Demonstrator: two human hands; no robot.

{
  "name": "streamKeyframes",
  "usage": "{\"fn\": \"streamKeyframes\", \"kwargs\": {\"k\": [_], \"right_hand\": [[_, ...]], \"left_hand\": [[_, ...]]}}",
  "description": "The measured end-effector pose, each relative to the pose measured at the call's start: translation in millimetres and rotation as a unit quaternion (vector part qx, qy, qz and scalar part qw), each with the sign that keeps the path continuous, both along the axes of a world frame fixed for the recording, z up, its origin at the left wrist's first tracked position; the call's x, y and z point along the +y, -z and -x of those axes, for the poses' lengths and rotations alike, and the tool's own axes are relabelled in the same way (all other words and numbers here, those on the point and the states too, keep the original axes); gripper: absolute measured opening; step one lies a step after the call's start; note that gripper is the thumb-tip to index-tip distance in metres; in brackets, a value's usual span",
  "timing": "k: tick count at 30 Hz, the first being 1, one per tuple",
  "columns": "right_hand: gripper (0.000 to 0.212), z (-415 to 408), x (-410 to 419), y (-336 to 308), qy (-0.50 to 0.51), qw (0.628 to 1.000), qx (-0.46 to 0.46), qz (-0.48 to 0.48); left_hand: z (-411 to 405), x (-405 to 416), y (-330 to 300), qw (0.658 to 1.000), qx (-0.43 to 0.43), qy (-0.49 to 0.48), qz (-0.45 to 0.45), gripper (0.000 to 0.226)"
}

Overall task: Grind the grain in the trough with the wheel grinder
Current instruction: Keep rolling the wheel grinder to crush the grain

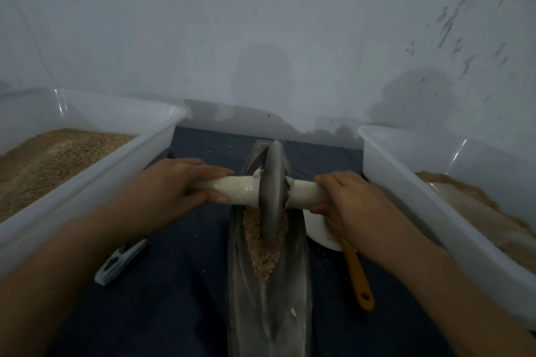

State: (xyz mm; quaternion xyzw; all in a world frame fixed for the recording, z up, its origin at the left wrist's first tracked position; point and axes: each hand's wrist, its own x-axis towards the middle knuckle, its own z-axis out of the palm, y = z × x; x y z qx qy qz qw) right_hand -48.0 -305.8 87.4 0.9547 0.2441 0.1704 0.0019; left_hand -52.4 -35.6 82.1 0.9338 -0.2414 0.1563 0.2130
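Hands (pixel 174 182) (pixel 345 197) grip smooth white handle (pixel 235 187); grey wheel (pixel 272 182) crushes grain (pixel 266 255).

We see our left hand (pixel 177 182) and right hand (pixel 348 200) bare, forearms uncovered, no sleeves, gloves, rings or watch showing.

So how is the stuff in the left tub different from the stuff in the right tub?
The left tub sits nearer the camera's left edge and its grainy brown fill lies in a broad, fairly even bed. The right tub holds a paler, lumpier heap piled against its far right side, leaving more bare wall showing. Both tubs are white plastic and flank the trough.
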Motion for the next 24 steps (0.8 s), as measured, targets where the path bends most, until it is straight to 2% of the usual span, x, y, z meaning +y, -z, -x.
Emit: {"fn": "streamKeyframes", "kwargs": {"k": [3, 6, 8, 10, 12, 14, 16, 18, 21, 24], "right_hand": [[0.034, 19.3, -1.4, -19.8, -0.01, 0.996, 0.076, 0.045], [0.032, 36.9, -8.1, -35.1, -0.033, 0.991, 0.123, 0.028], [0.026, 41.1, -9.5, -35.4, -0.047, 0.988, 0.149, 0.009], [0.016, 37.4, -6.7, -29.6, -0.041, 0.99, 0.136, 0.014], [0.023, 22.9, -4.1, -16.0, -0.02, 0.996, 0.087, 0.027], [0.036, 3.9, -2.3, 2.2, 0.002, 1.0, 0.006, 0.019], [0.039, -11.8, 0.6, 15.7, 0.029, 0.998, -0.061, 0.0], [0.044, -19.8, 2.5, 23.5, 0.043, 0.997, -0.067, -0.013], [0.041, -15.3, 0.0, 19.7, 0.019, 0.999, -0.038, -0.006], [0.034, 4.6, -5.8, 1.8, -0.028, 0.999, 0.035, -0.004]], "left_hand": [[8.4, 7.6, -11.0, 0.994, 0.094, 0.057, 0.005, 0.035], [12.7, 14.4, -18.8, 0.978, 0.182, 0.105, -0.006, 0.036], [14.8, 14.9, -20.5, 0.971, 0.208, 0.114, -0.013, 0.039], [14.3, 12.2, -17.5, 0.976, 0.2, 0.09, -0.007, 0.036], [8.8, 8.3, -11.1, 0.986, 0.163, 0.044, 0.003, 0.034], [2.0, 1.9, -2.4, 0.996, 0.087, -0.012, -0.023, 0.033], [-4.5, -4.8, 8.8, 0.996, -0.024, -0.06, -0.067, 0.04], [-7.7, -9.2, 15.4, 0.989, -0.086, -0.082, -0.093, 0.045], [-6.7, -4.0, 11.7, 0.992, -0.065, -0.055, -0.094, 0.05], [1.9, 7.2, -0.6, 0.995, 0.049, 0.012, -0.088, 0.045]]}}
